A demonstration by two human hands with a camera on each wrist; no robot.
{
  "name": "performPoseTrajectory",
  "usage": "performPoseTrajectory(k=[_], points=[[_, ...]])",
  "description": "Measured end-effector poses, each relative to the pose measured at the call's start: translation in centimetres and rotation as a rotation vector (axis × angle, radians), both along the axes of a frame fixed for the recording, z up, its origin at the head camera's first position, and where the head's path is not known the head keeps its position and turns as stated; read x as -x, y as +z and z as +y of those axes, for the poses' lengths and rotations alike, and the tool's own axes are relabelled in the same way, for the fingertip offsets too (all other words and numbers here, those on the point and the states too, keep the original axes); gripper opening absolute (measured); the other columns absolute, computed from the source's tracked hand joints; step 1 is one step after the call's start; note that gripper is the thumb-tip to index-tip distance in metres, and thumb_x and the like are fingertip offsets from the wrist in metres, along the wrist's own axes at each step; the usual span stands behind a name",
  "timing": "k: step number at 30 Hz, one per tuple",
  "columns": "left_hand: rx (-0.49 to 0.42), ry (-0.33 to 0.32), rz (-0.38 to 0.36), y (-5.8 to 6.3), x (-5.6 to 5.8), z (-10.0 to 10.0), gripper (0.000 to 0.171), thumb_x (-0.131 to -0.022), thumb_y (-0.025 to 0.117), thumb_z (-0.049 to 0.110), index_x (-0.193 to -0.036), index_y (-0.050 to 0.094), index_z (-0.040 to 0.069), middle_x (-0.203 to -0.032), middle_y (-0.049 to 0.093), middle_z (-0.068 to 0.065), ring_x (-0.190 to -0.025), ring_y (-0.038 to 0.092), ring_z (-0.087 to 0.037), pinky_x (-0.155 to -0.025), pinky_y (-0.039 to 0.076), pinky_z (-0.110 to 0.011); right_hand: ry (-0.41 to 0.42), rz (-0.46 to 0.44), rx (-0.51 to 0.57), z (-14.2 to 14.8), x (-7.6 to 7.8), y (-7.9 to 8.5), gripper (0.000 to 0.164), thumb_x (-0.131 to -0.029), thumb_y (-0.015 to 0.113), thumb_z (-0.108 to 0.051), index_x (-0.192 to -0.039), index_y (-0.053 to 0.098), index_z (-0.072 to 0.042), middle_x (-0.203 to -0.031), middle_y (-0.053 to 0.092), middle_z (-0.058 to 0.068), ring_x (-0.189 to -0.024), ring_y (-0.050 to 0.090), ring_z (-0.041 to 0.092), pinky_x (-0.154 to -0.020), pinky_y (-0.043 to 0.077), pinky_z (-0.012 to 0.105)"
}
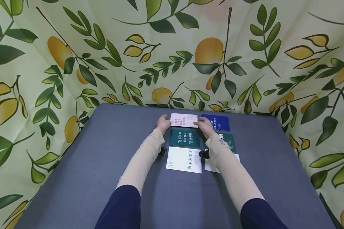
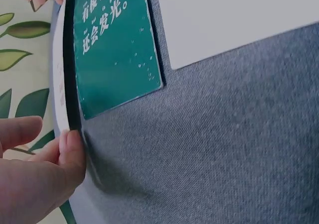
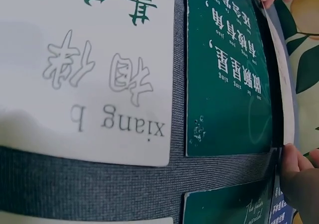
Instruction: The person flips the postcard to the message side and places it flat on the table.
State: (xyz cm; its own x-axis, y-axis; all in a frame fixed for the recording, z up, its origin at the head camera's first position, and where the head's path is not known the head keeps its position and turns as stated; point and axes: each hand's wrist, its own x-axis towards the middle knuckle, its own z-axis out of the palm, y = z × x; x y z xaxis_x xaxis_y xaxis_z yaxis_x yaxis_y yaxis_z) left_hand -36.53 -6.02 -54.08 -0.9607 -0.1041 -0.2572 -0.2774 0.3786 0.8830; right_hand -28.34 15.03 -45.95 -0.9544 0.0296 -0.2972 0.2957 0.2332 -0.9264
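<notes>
A pale pink card point(image 1: 184, 120) with red printed characters is at the far end of the left column of cards. My left hand point(image 1: 162, 124) pinches its left edge, and my right hand point(image 1: 205, 127) pinches its right edge. Both wrist views show the card nearly edge-on, its near side lifted over a dark gap. Just nearer me lies a dark green card point(image 2: 117, 59) with white characters. My right hand overlaps part of a blue card point(image 1: 221, 122) in the head view.
Nearer me lies a white card point(image 1: 179, 158). To the right are another green card point(image 1: 230, 141) and a second white card point(image 1: 210, 166), both partly hidden by my right arm. All are on a grey-blue cloth-covered table point(image 1: 103, 152). A leaf-patterned curtain point(image 1: 172, 63) hangs behind.
</notes>
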Motion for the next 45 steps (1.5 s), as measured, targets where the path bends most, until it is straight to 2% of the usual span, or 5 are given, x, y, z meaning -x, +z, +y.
performPoseTrajectory(k=[3, 10, 14, 31, 45], points=[[-0.015, 0.030, 0.053, 0.6, -0.9, 0.3, 0.062, -0.083, 0.048, -0.001, -0.143, 0.037, 0.013, -0.150, 0.036, -0.005, -0.135, 0.034, -0.019, -0.104, 0.038, -0.031, 0.000, 0.004, 0.015, 0.1, 0.2, -0.1, 0.067, -0.090, 0.054, -0.013, -0.146, 0.020, 0.000, -0.154, 0.020, 0.017, -0.139, 0.026, 0.031, -0.115, 0.022, 0.044], [-0.117, 0.072, 0.054, 7.9, -6.1, 1.1, 0.055, -0.087, 0.052, 0.003, -0.140, 0.041, 0.008, -0.134, 0.055, -0.010, -0.123, 0.051, -0.020, -0.100, 0.043, -0.033, -0.009, -0.012, 0.052, 0.3, 0.0, 0.0, 0.069, -0.094, 0.052, -0.020, -0.148, 0.013, -0.002, -0.153, 0.021, 0.019, -0.141, 0.024, 0.030, -0.116, 0.021, 0.042], [-0.125, 0.081, 0.098, 9.0, -6.6, 1.4, 0.054, -0.088, 0.056, 0.005, -0.140, 0.042, 0.007, -0.124, 0.060, -0.016, -0.117, 0.056, -0.026, -0.098, 0.045, -0.036, -0.034, 0.017, 0.089, 0.4, 0.0, 0.3, 0.071, -0.095, 0.051, -0.027, -0.150, 0.011, -0.006, -0.155, 0.020, 0.015, -0.143, 0.021, 0.027, -0.117, 0.019, 0.041], [-0.175, 0.062, 0.182, 9.4, -7.6, 1.7, 0.067, -0.083, 0.062, 0.052, -0.131, 0.050, 0.007, -0.130, 0.057, -0.012, -0.122, 0.053, -0.026, -0.103, 0.041, -0.040, -0.130, 0.191, 0.094, 0.3, -0.5, 0.1, 0.058, -0.093, 0.047, -0.051, -0.135, 0.044, -0.012, -0.137, 0.047, 0.010, -0.129, 0.042, 0.024, -0.111, 0.030, 0.041], [-0.159, -0.002, 0.151, 8.6, -7.5, 1.4, 0.048, -0.088, 0.063, 0.032, -0.125, 0.049, 0.005, -0.132, 0.055, -0.014, -0.122, 0.051, -0.025, -0.105, 0.039, -0.040, -0.135, 0.207, 0.078, 0.7, -0.7, -0.8, 0.049, -0.092, 0.055, -0.036, -0.131, 0.048, -0.007, -0.133, 0.051, 0.012, -0.123, 0.047, 0.026, -0.107, 0.036, 0.040]])
